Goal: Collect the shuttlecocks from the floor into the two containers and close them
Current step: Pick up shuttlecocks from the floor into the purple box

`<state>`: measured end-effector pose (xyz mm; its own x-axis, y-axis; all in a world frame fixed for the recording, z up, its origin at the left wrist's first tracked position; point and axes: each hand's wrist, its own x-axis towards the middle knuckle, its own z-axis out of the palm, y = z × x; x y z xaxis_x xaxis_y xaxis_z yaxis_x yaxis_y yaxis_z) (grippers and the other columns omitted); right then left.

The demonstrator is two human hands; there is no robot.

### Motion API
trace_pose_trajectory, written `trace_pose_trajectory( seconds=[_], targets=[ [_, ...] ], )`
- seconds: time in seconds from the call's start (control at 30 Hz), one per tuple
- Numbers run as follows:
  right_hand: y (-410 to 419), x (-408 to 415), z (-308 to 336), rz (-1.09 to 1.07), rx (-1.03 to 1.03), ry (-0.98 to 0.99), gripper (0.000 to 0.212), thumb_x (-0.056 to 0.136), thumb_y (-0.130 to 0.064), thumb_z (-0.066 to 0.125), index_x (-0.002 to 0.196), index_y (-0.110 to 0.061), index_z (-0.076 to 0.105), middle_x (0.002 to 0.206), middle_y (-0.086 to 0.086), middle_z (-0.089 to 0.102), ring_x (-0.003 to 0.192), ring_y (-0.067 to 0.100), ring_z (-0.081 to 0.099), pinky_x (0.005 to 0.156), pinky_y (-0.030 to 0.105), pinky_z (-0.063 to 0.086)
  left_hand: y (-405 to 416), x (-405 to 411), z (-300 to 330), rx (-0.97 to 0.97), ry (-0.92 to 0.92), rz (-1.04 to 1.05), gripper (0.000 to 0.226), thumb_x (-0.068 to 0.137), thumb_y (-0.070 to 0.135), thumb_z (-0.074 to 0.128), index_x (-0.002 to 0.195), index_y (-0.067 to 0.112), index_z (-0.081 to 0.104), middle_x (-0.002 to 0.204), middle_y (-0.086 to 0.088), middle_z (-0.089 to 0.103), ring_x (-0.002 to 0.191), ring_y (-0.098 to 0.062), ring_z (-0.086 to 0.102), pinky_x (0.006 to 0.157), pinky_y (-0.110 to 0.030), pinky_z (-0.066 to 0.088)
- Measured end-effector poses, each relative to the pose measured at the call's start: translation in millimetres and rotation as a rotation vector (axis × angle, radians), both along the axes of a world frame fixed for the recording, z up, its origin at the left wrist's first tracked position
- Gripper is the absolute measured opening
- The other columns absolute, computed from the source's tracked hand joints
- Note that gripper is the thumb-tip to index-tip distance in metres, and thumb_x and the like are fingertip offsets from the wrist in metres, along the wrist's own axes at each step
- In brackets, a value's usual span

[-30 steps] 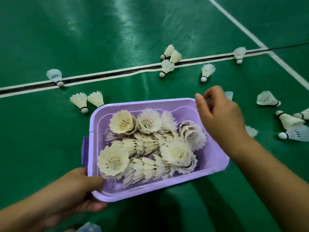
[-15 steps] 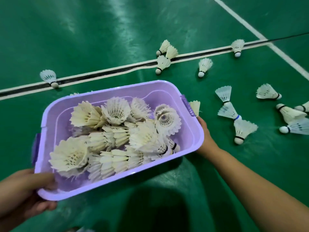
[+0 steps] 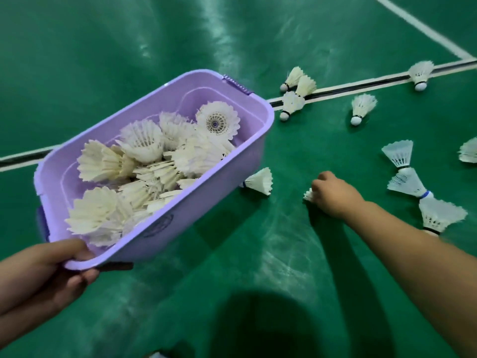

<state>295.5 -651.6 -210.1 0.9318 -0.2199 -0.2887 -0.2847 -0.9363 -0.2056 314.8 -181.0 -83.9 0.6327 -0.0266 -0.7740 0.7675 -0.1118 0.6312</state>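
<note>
A purple plastic container [image 3: 227,192] holds several white shuttlecocks [image 3: 144,166] and hangs tilted above the green floor. My left hand [image 3: 46,277] grips its near corner rim. My right hand [image 3: 333,195] is down on the floor to the right of the container, fingers closed around a shuttlecock [image 3: 308,195] whose feather tips stick out on the left. Another shuttlecock [image 3: 259,181] lies just beside the container's right wall. A chain of three shuttlecocks [image 3: 410,182] lies further right. No lid and no second container are in view.
More shuttlecocks lie along the white and black court line [image 3: 361,86]: a cluster of three [image 3: 294,94], one [image 3: 361,108] below the line, one [image 3: 420,73] on it, one [image 3: 468,151] at the right edge. Green floor stretches all around.
The container has swung up and left and tilted more. My right hand has left its right end, moved right along the floor and closed on a shuttlecock.
</note>
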Motion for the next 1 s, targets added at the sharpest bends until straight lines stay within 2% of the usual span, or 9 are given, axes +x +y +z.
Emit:
trace_pose_trajectory(
  seconds=[0.1,0.17,0.23,0.3,0.37,0.5,0.7,0.83,1.0],
  targets=[
    [-15,-16,14,-0.360,0.191,-0.457,0.026,0.090,-0.028,0.057,0.095,-0.003,0.062,0.129,0.019,0.044,0.117,0.033,0.047,0.099,0.038,0.038,-64,-21,49,-0.034,0.000,-0.073,0.015,0.081,-0.005,0.043,0.086,-0.005,0.057,0.048,-0.019,0.065,0.026,-0.009,0.051,0.028,-0.013,0.041],
    [-34,-25,50,-0.596,0.337,-0.757,0.021,0.086,-0.042,0.062,0.093,-0.022,0.063,0.129,0.015,0.049,0.117,0.026,0.048,0.105,0.036,0.035,-76,-27,54,-0.092,-0.005,-0.085,0.020,0.085,-0.008,0.042,0.088,-0.004,0.061,0.059,-0.023,0.068,0.027,-0.010,0.053,0.028,-0.013,0.042],
    [-34,-26,89,-0.619,0.444,-0.980,0.021,0.083,-0.057,0.058,0.090,-0.037,0.057,0.114,0.011,0.059,0.098,0.020,0.055,0.094,0.042,0.043,-82,-25,47,-0.037,0.014,-0.050,0.021,0.086,-0.009,0.043,0.089,-0.004,0.063,0.058,-0.016,0.069,0.031,-0.011,0.056,0.030,-0.015,0.045],
    [-6,-26,131,-0.419,0.522,-1.077,0.026,0.088,-0.048,0.057,0.095,-0.024,0.063,0.101,0.015,0.060,0.088,0.019,0.053,0.088,0.041,0.043,-97,-24,48,-0.023,0.054,-0.070,0.023,0.086,-0.011,0.042,0.091,-0.003,0.063,0.061,-0.010,0.070,0.034,-0.013,0.058,0.035,-0.018,0.050],
    [37,-29,170,-0.135,0.557,-1.050,0.033,0.091,-0.039,0.056,0.096,-0.007,0.064,0.099,0.011,0.063,0.092,0.019,0.058,0.088,0.030,0.045,-115,-25,46,-0.050,0.071,-0.118,0.027,0.086,-0.013,0.039,0.094,-0.004,0.063,0.069,-0.011,0.072,0.039,-0.016,0.061,0.039,-0.022,0.053],
    [103,-35,188,0.267,0.469,-0.840,0.019,0.086,-0.031,0.060,0.088,-0.016,0.071,0.080,-0.009,0.066,0.076,-0.002,0.056,0.074,0.004,0.040,-146,-33,42,-0.084,0.106,-0.312,0.029,0.086,-0.012,0.037,0.101,-0.009,0.062,0.080,-0.016,0.075,0.051,-0.020,0.067,0.047,-0.027,0.057],
    [128,-32,166,0.363,0.247,-0.532,0.026,0.088,-0.035,0.050,0.084,-0.019,0.070,0.080,-0.001,0.067,0.080,0.022,0.060,0.065,0.036,0.051,-177,-54,37,-0.141,0.152,-0.532,0.030,0.087,-0.010,0.037,0.091,0.002,0.063,0.067,-0.010,0.074,0.050,-0.018,0.067,0.046,-0.026,0.057],
    [124,-27,163,0.429,0.119,-0.263,0.029,0.096,-0.038,0.041,0.096,-0.021,0.064,0.093,-0.001,0.061,0.093,0.023,0.053,0.076,0.036,0.047,-180,-59,35,-0.180,0.181,-0.591,0.030,0.089,-0.009,0.035,0.094,0.004,0.062,0.086,-0.018,0.075,0.054,-0.021,0.068,0.052,-0.027,0.059],
    [134,-31,165,0.589,0.017,0.031,0.051,0.093,-0.057,0.023,0.121,-0.026,0.052,0.119,-0.004,0.053,0.116,0.020,0.046,0.105,0.047,0.028,-180,-61,30,-0.180,0.182,-0.599,0.032,0.088,-0.008,0.037,0.090,0.004,0.067,0.076,-0.013,0.075,0.053,-0.020,0.068,0.052,-0.026,0.059]
  ],
)
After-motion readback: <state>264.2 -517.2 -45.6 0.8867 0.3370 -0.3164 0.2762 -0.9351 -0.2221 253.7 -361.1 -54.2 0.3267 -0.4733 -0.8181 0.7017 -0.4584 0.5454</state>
